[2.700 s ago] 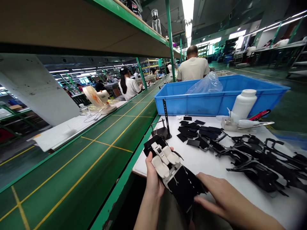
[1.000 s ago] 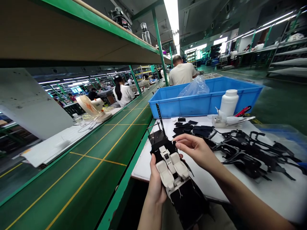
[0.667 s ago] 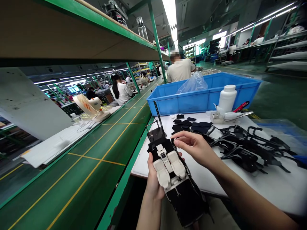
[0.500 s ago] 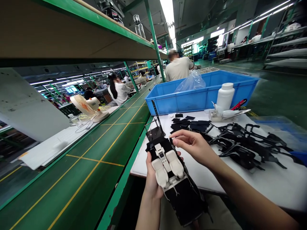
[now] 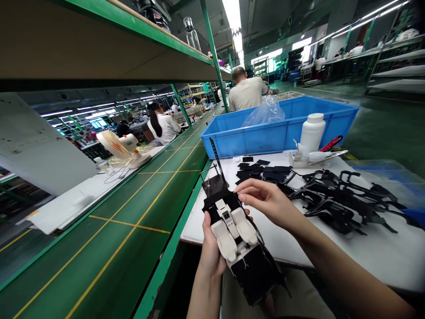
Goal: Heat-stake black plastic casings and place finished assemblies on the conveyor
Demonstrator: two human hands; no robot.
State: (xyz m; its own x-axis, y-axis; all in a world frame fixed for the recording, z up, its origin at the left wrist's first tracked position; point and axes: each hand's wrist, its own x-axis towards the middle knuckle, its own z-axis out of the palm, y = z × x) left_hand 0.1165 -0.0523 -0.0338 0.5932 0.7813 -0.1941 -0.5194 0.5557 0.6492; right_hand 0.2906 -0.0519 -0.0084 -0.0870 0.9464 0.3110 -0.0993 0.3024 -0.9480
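My left hand (image 5: 210,248) is closed around a model car interior (image 5: 232,226), its thumb on the near side and fingertips showing at the far side. The piece has a black floor, two cream seats and a cream centre console, and lies tilted, with its long black rear part toward me. My right hand (image 5: 262,197) pinches the black edge at its front right corner with thumb and forefinger. Exactly what sits between those fingertips is too small to make out. Just beyond stands a small dark fixture (image 5: 214,184) with a tall perforated upright strip.
Black plastic frame parts (image 5: 345,204) lie heaped on the white tabletop (image 5: 292,246) at right, near several flat black pieces (image 5: 262,170). Behind are a white bottle (image 5: 312,133) and a blue bin (image 5: 239,141). A green conveyor belt (image 5: 133,239) runs along the left.
The model car interior has tilted slightly, its rear end rising a little toward the hands. Both hands keep nearly the same place and grip.
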